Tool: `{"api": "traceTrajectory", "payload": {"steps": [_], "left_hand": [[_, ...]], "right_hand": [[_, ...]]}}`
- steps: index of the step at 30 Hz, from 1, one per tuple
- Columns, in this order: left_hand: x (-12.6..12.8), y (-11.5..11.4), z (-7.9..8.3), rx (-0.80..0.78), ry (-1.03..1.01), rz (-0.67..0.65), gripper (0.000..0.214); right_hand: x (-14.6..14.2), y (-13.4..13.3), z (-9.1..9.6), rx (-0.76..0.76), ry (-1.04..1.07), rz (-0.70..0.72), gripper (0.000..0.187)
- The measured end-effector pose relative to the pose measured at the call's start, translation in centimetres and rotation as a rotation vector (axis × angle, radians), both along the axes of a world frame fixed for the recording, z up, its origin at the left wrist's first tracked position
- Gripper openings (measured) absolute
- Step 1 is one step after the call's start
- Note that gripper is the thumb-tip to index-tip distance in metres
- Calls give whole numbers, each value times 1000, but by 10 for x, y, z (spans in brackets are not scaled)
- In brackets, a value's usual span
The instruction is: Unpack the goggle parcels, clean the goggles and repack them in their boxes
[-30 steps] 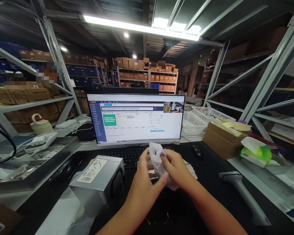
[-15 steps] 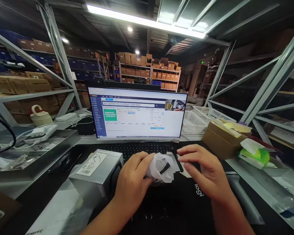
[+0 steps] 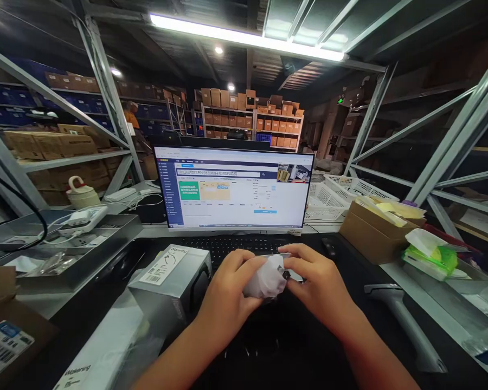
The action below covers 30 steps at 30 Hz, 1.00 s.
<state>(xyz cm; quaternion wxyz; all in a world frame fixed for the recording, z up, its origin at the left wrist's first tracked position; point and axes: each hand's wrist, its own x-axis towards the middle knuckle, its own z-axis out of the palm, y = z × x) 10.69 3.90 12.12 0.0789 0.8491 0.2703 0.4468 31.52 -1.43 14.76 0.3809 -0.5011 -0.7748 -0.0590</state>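
Gripping a white pouch [image 3: 263, 280] from its left side, the left hand [image 3: 226, 284] has its fingers curled over the top and its thumb beneath. Facing it, the right hand [image 3: 319, 276] bends its fingers and thumb about the pouch's right end, where a black piece [image 3: 286, 274] pokes out — whether they pinch it or only touch it, I cannot tell. The pouch is held between the two hands, above a black mat [image 3: 284, 346] and just in front of the keyboard [image 3: 228, 249]. To the left of the left hand stands a grey box [image 3: 193, 260] with a white label [image 3: 164, 266] on top; nearer the person lies a white box [image 3: 101, 344], partly under clear plastic. Right of the right hand rests a grey scanner [image 3: 409, 325], its head pointing away from the person, and farther back sits a black mouse [image 3: 328, 247]. Behind the keyboard a monitor [image 3: 236, 189] is lit (most of its text is too small to read). Out to the right come a carton [image 3: 364, 234] holding papers, a green tissue pack [image 3: 429, 260] and white baskets [image 3: 325, 203]; out to the left, a metal tray [image 3: 117, 234] with a power strip [image 3: 83, 221] and a cream jug [image 3: 82, 196] behind it. Beyond — between the racks — a person in an orange top [image 3: 130, 118] shows at the left, and shelves [image 3: 282, 132] of cartons fill the back.
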Motion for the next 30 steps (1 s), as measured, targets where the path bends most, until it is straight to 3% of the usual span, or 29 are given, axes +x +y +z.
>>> {"api": "traceTrajectory", "payload": {"steps": [3, 8, 11, 14, 16, 18, 20, 22, 27, 30], "left_hand": [[0, -1, 3, -97, -10, -40, 52], [0, -2, 6, -220, -11, -46, 57], [2, -2, 1, -294, -92, -47, 58], [5, -1, -8, -374, -291, -20, 79], [8, -1, -12, -549, -422, -69, 83], [13, -1, -11, -845, -562, -225, 81], [18, -2, -6, -1120, -735, -410, 75], [21, -2, -2, -1256, -902, -498, 67], [24, 6, -3, -1149, -1125, -357, 56], [23, 11, -7, -1045, -1135, -271, 51]], "right_hand": [[-1, 1, -3, 4, 16, 62, 24], [-14, 4, -10, 211, 169, 70, 25], [-12, 7, -8, 175, 310, 41, 17], [6, 10, -4, 104, 582, -40, 10], [21, 15, -3, 57, 845, -57, 14], [30, 21, -5, 46, 1064, -51, 21], [32, 27, -8, 57, 1164, -48, 28], [28, 29, -12, 35, 1149, -59, 30], [19, 25, -14, 19, 914, -174, 35], [21, 26, -12, 17, 937, -197, 36]]}}
